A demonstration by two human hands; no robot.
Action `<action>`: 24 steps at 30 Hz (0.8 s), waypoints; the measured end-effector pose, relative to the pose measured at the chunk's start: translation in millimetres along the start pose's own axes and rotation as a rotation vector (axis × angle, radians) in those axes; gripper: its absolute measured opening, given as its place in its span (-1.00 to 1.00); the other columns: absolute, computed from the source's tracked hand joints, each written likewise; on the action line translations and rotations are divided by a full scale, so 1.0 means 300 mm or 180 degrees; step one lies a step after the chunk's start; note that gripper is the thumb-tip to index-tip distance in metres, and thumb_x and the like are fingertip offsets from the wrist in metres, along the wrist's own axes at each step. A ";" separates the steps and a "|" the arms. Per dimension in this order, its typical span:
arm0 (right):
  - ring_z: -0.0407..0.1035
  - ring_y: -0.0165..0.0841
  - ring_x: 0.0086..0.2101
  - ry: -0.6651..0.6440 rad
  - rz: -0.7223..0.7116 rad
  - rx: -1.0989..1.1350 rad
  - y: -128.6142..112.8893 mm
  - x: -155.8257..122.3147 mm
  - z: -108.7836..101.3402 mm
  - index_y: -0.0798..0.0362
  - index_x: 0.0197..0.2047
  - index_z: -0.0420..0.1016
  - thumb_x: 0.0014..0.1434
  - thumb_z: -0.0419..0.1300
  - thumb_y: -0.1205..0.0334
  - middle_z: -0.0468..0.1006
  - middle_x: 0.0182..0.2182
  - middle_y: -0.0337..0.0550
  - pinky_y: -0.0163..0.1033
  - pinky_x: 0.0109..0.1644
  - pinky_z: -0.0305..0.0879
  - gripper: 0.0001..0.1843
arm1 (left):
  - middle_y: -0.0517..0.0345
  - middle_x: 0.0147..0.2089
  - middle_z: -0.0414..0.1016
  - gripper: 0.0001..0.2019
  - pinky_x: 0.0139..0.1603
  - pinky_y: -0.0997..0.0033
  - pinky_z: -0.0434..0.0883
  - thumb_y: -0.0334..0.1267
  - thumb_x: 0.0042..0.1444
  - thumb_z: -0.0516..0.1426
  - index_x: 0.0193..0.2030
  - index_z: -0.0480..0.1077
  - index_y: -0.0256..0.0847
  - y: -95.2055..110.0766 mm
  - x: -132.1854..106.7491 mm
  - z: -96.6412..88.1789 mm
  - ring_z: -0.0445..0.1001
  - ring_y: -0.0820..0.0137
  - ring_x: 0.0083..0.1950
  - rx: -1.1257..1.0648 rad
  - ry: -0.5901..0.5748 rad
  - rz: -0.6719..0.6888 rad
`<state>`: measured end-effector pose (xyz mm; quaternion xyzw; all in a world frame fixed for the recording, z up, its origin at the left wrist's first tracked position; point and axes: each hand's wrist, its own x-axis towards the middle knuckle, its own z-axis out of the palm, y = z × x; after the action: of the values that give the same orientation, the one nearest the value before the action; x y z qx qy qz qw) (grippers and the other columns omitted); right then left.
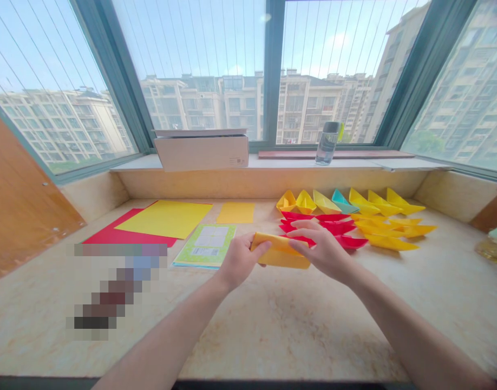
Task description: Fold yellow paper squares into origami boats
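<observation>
Paper, one folded orange piece, is up over the counter, midway between its side edges. My left hand pinches its left end; my right hand, fingers half spread, touches the right, grip unclear. Near the back edge: seven boats, six yellow, one blue.

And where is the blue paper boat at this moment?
In the head view, the blue boat sits right of centre in the back row, beyond the right hand, between a pale yellow boat and a deeper yellow boat.
</observation>
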<state>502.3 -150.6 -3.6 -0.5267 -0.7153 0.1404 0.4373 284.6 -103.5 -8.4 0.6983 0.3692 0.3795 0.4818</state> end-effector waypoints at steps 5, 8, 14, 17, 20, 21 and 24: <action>0.46 -0.28 -0.34 -0.0698 0.0390 0.0374 -0.051 -0.023 0.028 0.06 -0.27 0.63 0.28 0.13 -0.01 0.62 -0.38 -0.14 -0.25 -0.31 0.33 -0.65 | 0.18 -0.44 0.47 -0.79 -0.53 0.56 0.44 -0.16 0.14 0.20 -0.29 0.50 -0.31 0.004 -0.030 0.024 0.47 0.46 -0.46 0.0377 -0.0593 0.0139; 0.37 -0.35 -0.49 -0.0643 0.0716 0.0594 -0.063 -0.035 0.051 0.11 -0.43 0.59 0.22 0.19 0.02 0.54 -0.53 -0.18 -0.32 -0.49 0.19 -0.64 | 0.17 -0.42 0.46 -0.77 -0.51 0.54 0.45 -0.13 0.15 0.19 -0.29 0.48 -0.30 0.003 -0.036 0.032 0.48 0.45 -0.45 0.0264 -0.0810 0.0069; 0.39 -0.36 -0.49 -0.0523 0.0690 0.0695 -0.081 -0.045 0.059 0.11 -0.40 0.59 0.25 0.15 0.05 0.55 -0.52 -0.18 -0.33 -0.48 0.21 -0.65 | 0.13 -0.42 0.49 -0.74 -0.52 0.53 0.45 -0.10 0.15 0.18 -0.29 0.47 -0.32 0.007 -0.026 0.021 0.49 0.44 -0.47 0.0034 -0.1055 -0.0097; 0.44 -0.33 -0.39 -0.0529 0.0481 0.0808 -0.101 -0.047 0.063 0.06 -0.33 0.62 0.25 0.17 0.09 0.61 -0.43 -0.20 -0.31 -0.35 0.30 -0.73 | 0.15 -0.45 0.49 -0.75 -0.55 0.56 0.41 -0.12 0.14 0.18 -0.32 0.48 -0.32 0.011 -0.029 0.022 0.47 0.46 -0.51 0.0081 -0.1300 -0.0161; 0.45 -0.32 -0.39 -0.0356 0.0561 0.0824 -0.114 -0.053 0.078 0.04 -0.36 0.62 0.22 0.21 0.12 0.62 -0.43 -0.19 -0.31 -0.34 0.31 -0.77 | 0.14 -0.46 0.49 -0.76 -0.57 0.57 0.40 -0.12 0.13 0.19 -0.31 0.50 -0.31 0.018 -0.035 0.030 0.48 0.45 -0.51 0.0014 -0.1426 -0.0254; 0.45 -0.32 -0.39 -0.0303 0.0617 0.0839 -0.115 -0.054 0.083 0.04 -0.37 0.62 0.22 0.20 0.12 0.62 -0.43 -0.19 -0.30 -0.35 0.32 -0.76 | 0.14 -0.46 0.50 -0.75 -0.58 0.57 0.40 -0.11 0.12 0.20 -0.31 0.51 -0.30 0.021 -0.037 0.031 0.48 0.45 -0.51 -0.0042 -0.1434 -0.0283; 0.46 -0.30 -0.38 -0.0193 0.0696 0.0917 -0.109 -0.053 0.089 0.04 -0.36 0.63 0.20 0.21 0.09 0.63 -0.42 -0.16 -0.29 -0.35 0.33 -0.75 | 0.14 -0.45 0.51 -0.71 -0.57 0.57 0.40 -0.05 0.12 0.20 -0.31 0.53 -0.27 0.027 -0.037 0.027 0.47 0.45 -0.50 -0.0188 -0.1425 -0.0295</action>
<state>462.1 -170.8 -4.9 -0.5288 -0.6391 0.3040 0.4686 288.1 -118.5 -4.5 0.7329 0.2735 0.2032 0.5889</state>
